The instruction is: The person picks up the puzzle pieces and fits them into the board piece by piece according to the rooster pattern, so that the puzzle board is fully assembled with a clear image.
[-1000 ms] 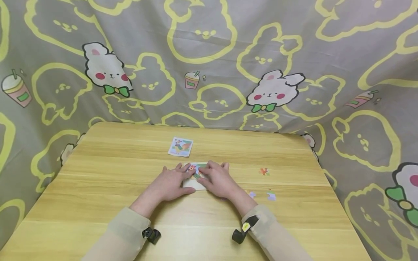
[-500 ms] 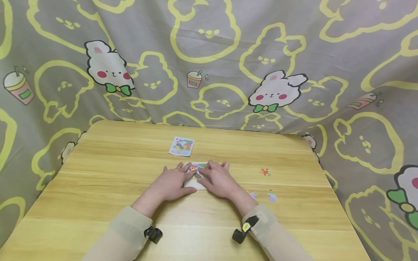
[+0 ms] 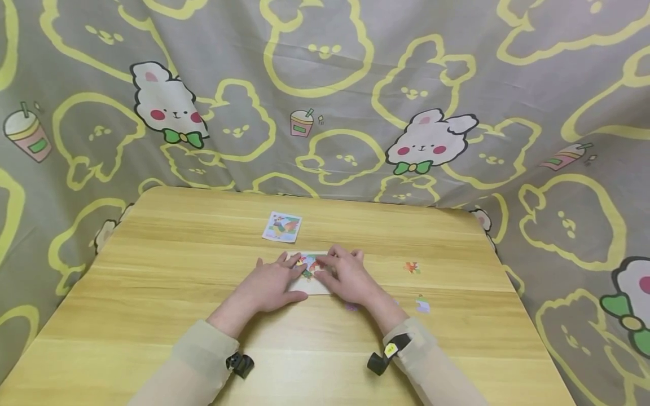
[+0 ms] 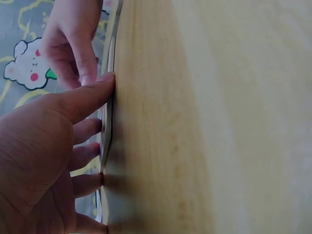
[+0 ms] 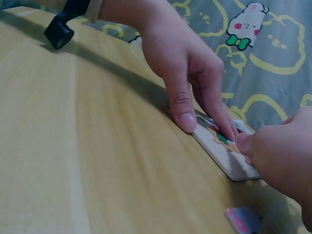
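A small white puzzle board (image 3: 316,288) lies on the wooden table between both hands. Colourful joined jigsaw pieces (image 3: 307,273) cover part of its upper area, while its lower strip is bare white. My left hand (image 3: 269,285) rests on the left side with fingers spread; its thumb lies at the near edge and its index finger touches the pieces. My right hand (image 3: 350,277) reaches over the right side, index finger and thumb apart, their tips at the pieces. In the right wrist view, the right hand (image 5: 287,156) partly hides the board.
A printed picture card (image 3: 282,228) lies beyond the board. Right of the hands are an orange puzzle piece (image 3: 412,268) and a lilac-green piece (image 3: 422,305). Another purple piece (image 3: 351,307) lies beside the right wrist. A patterned curtain (image 3: 345,158) hangs behind the table.
My right hand has shifted slightly right and away from me, uncovering more joined pieces and the purple piece near its wrist. My left hand has stayed almost in place.
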`<move>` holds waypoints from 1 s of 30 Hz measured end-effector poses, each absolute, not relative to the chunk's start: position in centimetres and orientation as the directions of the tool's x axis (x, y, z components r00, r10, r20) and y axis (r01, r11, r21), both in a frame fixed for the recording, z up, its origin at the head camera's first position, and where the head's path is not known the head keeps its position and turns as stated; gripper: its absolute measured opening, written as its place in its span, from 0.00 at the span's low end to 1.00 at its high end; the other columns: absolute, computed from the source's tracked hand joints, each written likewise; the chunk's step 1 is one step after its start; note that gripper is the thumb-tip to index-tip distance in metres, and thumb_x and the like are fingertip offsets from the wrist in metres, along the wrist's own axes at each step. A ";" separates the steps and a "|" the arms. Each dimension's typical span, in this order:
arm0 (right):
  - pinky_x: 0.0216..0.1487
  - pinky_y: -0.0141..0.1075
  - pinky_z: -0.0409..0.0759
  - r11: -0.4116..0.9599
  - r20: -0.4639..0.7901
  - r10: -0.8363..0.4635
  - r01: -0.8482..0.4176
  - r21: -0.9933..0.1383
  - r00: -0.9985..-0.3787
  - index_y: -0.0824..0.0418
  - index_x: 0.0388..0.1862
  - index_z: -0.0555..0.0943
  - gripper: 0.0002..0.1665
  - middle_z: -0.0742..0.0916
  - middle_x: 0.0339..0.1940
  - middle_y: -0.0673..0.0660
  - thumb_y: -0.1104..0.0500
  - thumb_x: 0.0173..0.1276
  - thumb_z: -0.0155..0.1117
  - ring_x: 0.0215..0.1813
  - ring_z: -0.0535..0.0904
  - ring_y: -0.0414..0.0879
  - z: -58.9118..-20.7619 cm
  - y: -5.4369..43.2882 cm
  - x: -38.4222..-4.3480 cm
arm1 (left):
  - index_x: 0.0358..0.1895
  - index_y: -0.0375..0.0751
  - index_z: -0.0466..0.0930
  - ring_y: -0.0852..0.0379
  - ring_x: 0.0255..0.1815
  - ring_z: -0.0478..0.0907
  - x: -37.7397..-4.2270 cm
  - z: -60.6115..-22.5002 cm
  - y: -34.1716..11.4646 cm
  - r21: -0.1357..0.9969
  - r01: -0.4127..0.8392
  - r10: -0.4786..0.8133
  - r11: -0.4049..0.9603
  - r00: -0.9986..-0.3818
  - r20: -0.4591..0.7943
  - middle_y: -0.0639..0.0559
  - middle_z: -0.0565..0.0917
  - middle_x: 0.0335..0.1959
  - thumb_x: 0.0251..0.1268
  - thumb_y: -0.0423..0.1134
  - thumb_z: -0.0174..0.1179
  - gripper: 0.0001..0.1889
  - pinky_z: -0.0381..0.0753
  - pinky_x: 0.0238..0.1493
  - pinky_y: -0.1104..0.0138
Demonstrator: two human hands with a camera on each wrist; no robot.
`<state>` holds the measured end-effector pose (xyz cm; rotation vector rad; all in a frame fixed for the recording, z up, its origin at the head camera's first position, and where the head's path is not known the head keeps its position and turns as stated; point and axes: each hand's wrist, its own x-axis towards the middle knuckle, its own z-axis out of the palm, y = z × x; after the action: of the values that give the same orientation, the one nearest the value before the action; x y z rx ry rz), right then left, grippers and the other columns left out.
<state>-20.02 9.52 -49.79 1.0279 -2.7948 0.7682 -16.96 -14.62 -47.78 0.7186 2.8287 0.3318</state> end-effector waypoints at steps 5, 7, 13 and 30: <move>0.54 0.50 0.57 0.649 0.216 -0.584 -0.610 -0.455 -0.783 0.59 0.67 0.85 0.25 0.80 0.46 0.50 0.47 0.78 0.68 0.34 0.69 0.39 -49.6 10.3 -20.0 | 0.79 0.48 0.73 0.34 0.82 0.58 -17.0 -47.7 -14.4 0.273 0.441 0.491 0.855 -0.858 -0.149 0.48 0.63 0.83 0.71 0.67 0.62 0.40 0.62 0.65 0.22; 0.55 0.51 0.57 0.644 0.215 -0.584 -0.608 -0.465 -0.783 0.58 0.66 0.86 0.24 0.80 0.46 0.50 0.47 0.78 0.68 0.35 0.69 0.39 -49.5 10.6 -19.9 | 0.79 0.48 0.73 0.34 0.82 0.58 -17.0 -47.6 -14.4 0.277 0.440 0.491 0.854 -0.857 -0.154 0.47 0.62 0.84 0.71 0.67 0.62 0.40 0.61 0.65 0.22; 0.58 0.54 0.57 0.638 0.233 -0.576 -0.609 -0.472 -0.784 0.59 0.66 0.86 0.24 0.81 0.49 0.53 0.48 0.78 0.69 0.37 0.72 0.42 -49.1 12.0 -19.7 | 0.79 0.47 0.72 0.34 0.82 0.58 -17.1 -47.4 -14.4 0.296 0.429 0.488 0.854 -0.857 -0.164 0.47 0.62 0.84 0.71 0.66 0.63 0.40 0.59 0.65 0.21; 0.52 0.49 0.53 0.630 0.261 -0.528 -0.579 -0.518 -0.808 0.63 0.64 0.85 0.25 0.83 0.52 0.56 0.51 0.76 0.72 0.41 0.76 0.48 -48.4 18.1 -18.6 | 0.79 0.47 0.72 0.34 0.82 0.56 -17.0 -47.3 -14.5 0.321 0.431 0.497 0.843 -0.852 -0.163 0.46 0.61 0.84 0.73 0.65 0.62 0.40 0.56 0.65 0.20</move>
<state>-18.58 18.09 -48.41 0.9390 -2.7593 0.9221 -17.02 -14.52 -47.26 0.7118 2.7823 0.4016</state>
